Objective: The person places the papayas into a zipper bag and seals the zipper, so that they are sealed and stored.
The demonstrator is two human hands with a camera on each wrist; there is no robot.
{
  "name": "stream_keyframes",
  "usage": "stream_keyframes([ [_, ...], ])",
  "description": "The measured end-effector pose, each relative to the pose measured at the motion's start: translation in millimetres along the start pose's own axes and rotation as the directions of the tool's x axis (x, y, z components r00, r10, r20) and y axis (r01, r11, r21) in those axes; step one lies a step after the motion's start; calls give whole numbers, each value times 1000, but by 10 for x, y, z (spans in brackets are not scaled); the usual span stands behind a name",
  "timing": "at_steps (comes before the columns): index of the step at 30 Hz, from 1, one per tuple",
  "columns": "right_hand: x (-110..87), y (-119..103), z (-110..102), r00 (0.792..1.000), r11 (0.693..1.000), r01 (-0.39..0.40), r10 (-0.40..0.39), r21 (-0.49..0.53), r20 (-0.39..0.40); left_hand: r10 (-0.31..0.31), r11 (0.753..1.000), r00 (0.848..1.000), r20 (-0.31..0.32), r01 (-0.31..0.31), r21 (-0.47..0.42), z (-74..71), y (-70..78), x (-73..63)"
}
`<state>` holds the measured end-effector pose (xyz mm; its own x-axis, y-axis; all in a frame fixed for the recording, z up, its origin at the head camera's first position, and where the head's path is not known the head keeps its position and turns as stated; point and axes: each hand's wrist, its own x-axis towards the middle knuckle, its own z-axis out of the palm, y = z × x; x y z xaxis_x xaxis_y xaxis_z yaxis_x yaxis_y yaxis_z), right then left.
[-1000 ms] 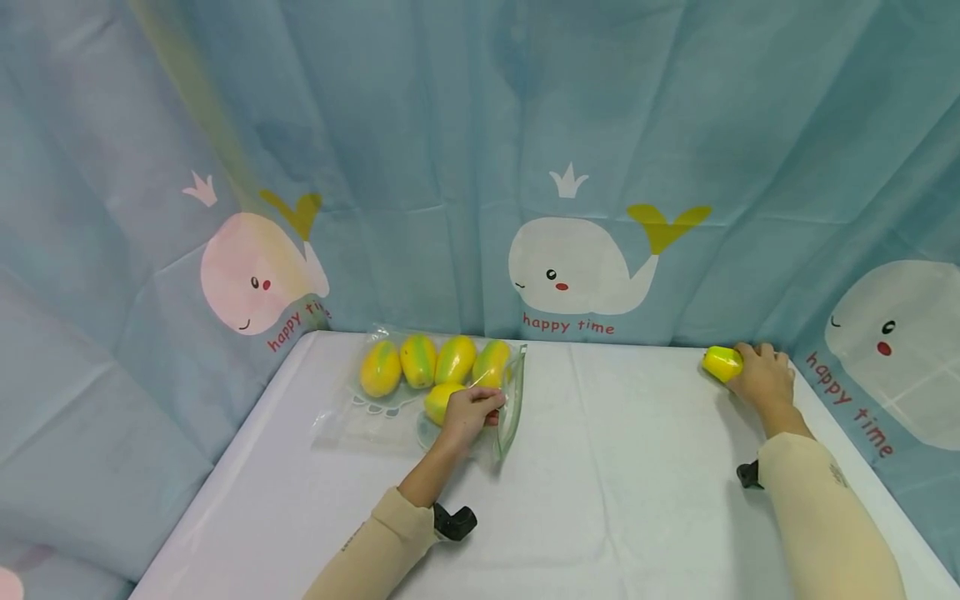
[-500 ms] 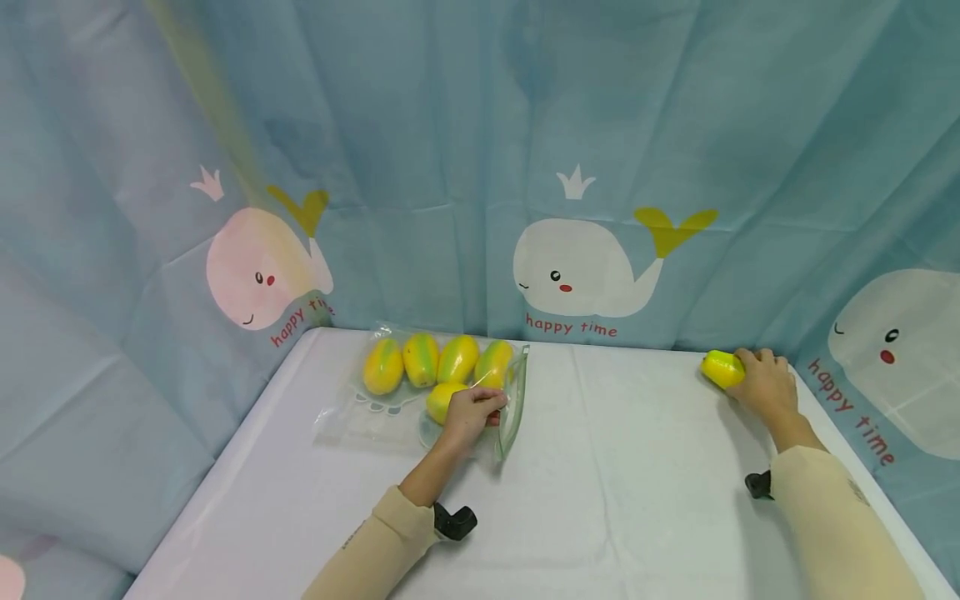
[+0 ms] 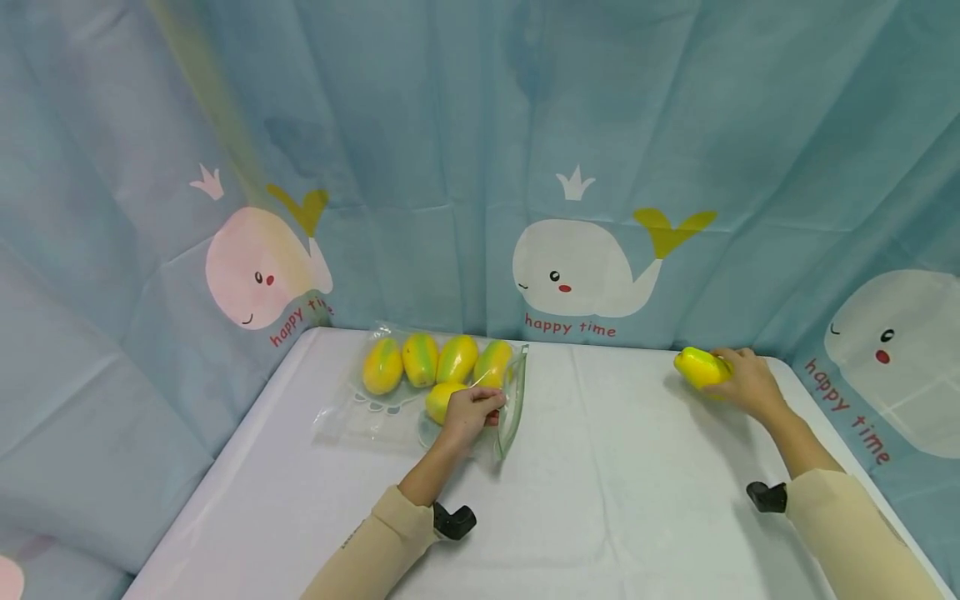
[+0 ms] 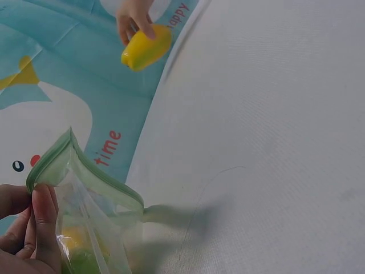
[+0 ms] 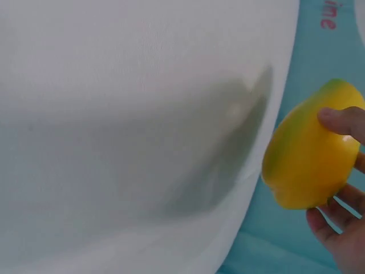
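My left hand (image 3: 471,417) pinches the green zip edge of a clear zip bag (image 3: 341,425) lying flat at the back left of the table. The left wrist view shows thumb and fingers (image 4: 44,214) at one corner of the zip (image 4: 108,181), the bag's mouth parted. Inside the bag are several yellow-green papayas (image 3: 382,367), one of them partly hidden by the left hand. At the back right, my right hand (image 3: 752,383) grips another papaya (image 3: 701,367), held above the table. In the right wrist view thumb and fingers curl round this papaya (image 5: 311,151).
A white cloth covers the table (image 3: 600,467). Blue curtains (image 3: 420,167) printed with whales hang along its back and sides, close to the right hand. A black wrist mount (image 3: 454,522) shows at the left sleeve, another mount (image 3: 767,497) at the right.
The right hand has lifted the papaya from the back right corner and moved it left. My left hand and the bag stay where they were. The head view has shifted slightly.
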<state>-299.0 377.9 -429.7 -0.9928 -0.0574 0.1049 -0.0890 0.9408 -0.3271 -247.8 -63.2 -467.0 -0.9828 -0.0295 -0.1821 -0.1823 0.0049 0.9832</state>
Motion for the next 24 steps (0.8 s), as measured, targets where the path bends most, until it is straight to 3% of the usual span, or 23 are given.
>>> stream_keyframes([
  [22,-277,-562,6,990,976,128,-138,175,43,1,1000,1000,2,-1,1,-8,-16,-3],
  [24,-294,-606,17,988,973,139,-148,182,37,-1,1000,1000,11,1,3,-11,59,-66],
])
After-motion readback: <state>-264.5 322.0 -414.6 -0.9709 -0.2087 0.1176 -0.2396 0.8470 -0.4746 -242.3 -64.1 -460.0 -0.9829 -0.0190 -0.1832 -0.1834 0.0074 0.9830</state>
